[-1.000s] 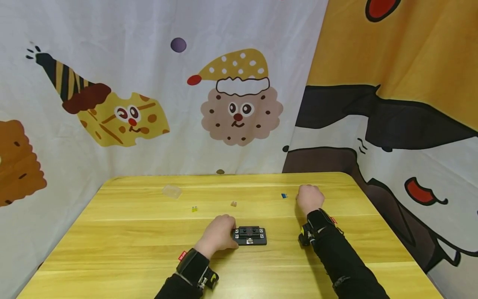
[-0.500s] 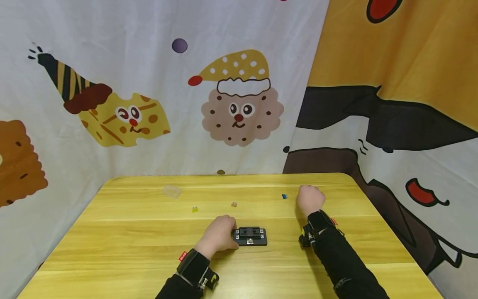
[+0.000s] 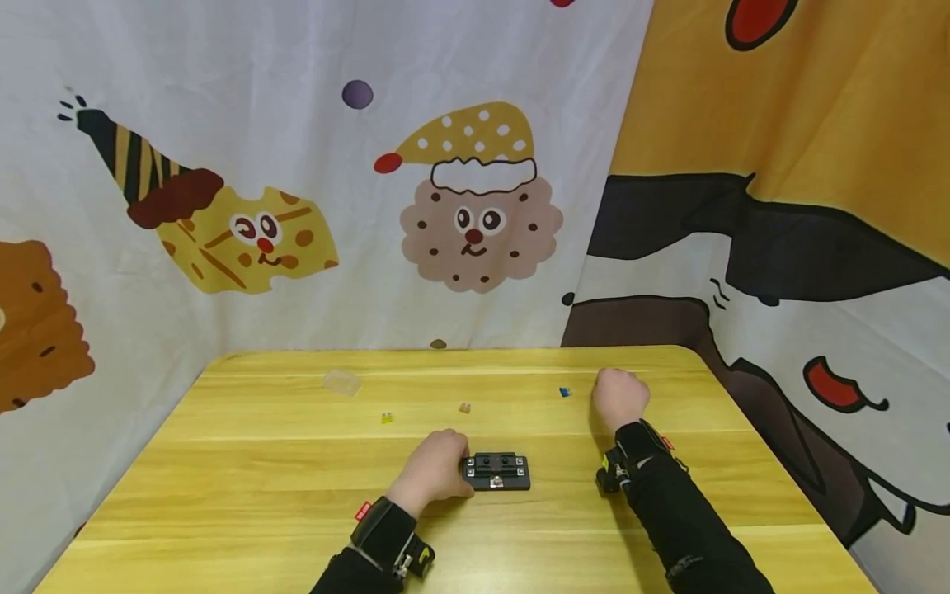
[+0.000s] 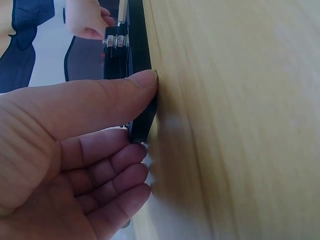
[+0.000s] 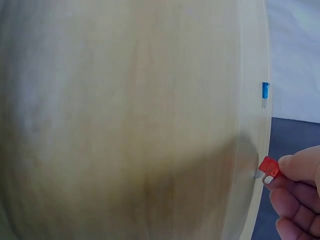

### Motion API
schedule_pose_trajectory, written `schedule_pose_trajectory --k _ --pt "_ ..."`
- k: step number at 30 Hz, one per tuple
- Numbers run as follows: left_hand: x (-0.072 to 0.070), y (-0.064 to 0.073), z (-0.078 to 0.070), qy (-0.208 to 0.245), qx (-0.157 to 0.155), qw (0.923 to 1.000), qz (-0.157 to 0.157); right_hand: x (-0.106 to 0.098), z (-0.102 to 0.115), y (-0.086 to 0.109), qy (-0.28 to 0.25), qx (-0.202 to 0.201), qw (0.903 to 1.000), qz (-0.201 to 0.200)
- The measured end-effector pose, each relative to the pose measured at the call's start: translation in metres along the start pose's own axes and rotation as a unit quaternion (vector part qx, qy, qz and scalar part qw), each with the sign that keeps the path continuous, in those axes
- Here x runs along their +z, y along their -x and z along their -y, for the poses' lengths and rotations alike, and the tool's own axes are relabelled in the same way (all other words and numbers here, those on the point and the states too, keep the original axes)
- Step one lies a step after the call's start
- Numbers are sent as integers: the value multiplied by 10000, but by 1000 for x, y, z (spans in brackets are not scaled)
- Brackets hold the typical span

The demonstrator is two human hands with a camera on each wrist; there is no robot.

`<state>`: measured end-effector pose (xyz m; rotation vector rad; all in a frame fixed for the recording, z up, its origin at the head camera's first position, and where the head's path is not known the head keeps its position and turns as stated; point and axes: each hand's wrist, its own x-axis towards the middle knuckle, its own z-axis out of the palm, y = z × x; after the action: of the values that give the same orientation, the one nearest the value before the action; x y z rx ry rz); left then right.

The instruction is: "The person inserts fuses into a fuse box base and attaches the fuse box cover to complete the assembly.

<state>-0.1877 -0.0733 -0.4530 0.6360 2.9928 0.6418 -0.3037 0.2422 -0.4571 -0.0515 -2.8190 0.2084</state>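
At the table's middle lies a black terminal block with silver bolts and metal contacts. My left hand pinches its left end; in the left wrist view the thumb presses one edge and the fingers curl at the other side. Farther right, my right hand is low over the table. In the right wrist view its thumb and forefinger pinch a red blade fuse with metal prongs, which the hand hides in the head view. A small blue fuse with thin prongs lies just left of that hand.
A yellow fuse and a tan fuse lie beyond the block. A clear flat plastic piece sits near the back left of the wooden table. A printed cloth hangs behind the far edge.
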Motion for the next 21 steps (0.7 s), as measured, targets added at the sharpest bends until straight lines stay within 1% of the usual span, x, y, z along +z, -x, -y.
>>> schedule_pose_trajectory --k 7,12,16,21 --pt "-1 1 -2 45 -44 10000 8 2 -7 0 -349 223 9989 236" --pt "0 1 -1 34 8 10000 -23 1 -7 2 -382 298 9985 253" --pt "1 1 -1 14 28 10000 -33 -1 -7 4 -410 313 9981 343" --pt "1 1 -1 48 0 10000 -35 -3 -11 4 -711 560 9943 565"
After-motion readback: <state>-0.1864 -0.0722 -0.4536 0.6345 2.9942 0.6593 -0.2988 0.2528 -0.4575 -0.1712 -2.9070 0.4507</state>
